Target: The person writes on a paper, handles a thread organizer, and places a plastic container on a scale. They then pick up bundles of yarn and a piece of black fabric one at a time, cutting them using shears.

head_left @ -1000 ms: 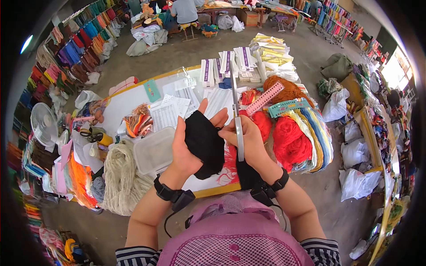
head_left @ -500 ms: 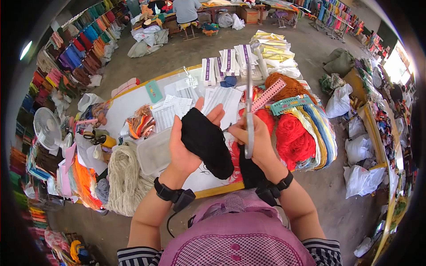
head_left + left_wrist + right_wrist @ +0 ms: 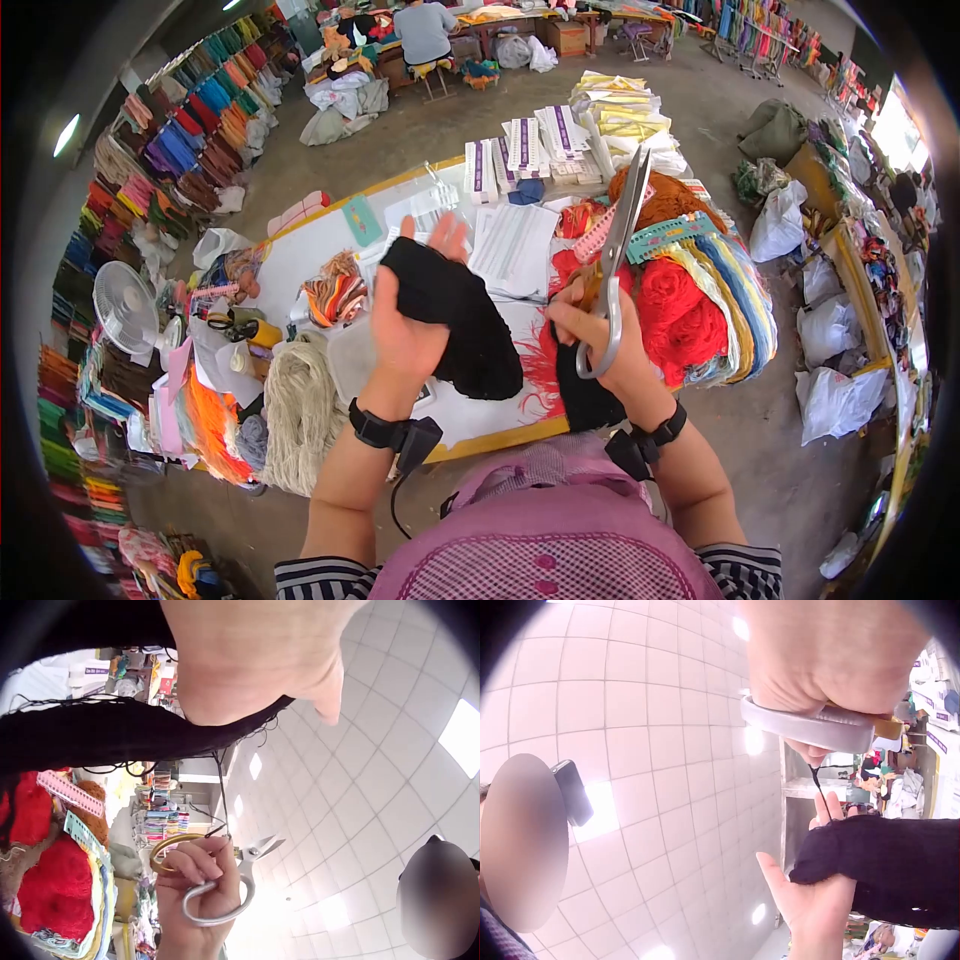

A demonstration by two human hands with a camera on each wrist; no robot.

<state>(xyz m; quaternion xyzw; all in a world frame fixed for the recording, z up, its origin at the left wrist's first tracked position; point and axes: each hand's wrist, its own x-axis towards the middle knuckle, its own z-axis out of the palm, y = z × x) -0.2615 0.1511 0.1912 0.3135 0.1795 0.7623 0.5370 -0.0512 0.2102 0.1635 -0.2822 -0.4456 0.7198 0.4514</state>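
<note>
My left hand (image 3: 408,340) is palm up under a skein of black yarn (image 3: 470,335), its fingers and thumb extended around the skein. To the right, my right hand (image 3: 625,350) holds a pair of scissors (image 3: 622,225) by the handles, blades pointing up and away. Its thumb and fingertips also pinch a thin black strand (image 3: 821,793), which runs to the skein in the right wrist view. More black yarn (image 3: 588,395) lies below the right hand at the table's front edge.
Red yarn (image 3: 680,315) and multicoloured skeins lie at the right of the table (image 3: 300,258). Printed sheets (image 3: 515,250) and stacked cards (image 3: 522,145) are behind my hands. Beige yarn (image 3: 300,415), a clear plastic box (image 3: 350,360) and a fan (image 3: 125,295) are on the left.
My hands have drawn apart, the right hand moving rightward with the pinched strand. The scissors have turned from nearly edge-on to show their blades and handle loop. The skein has shifted slightly left.
</note>
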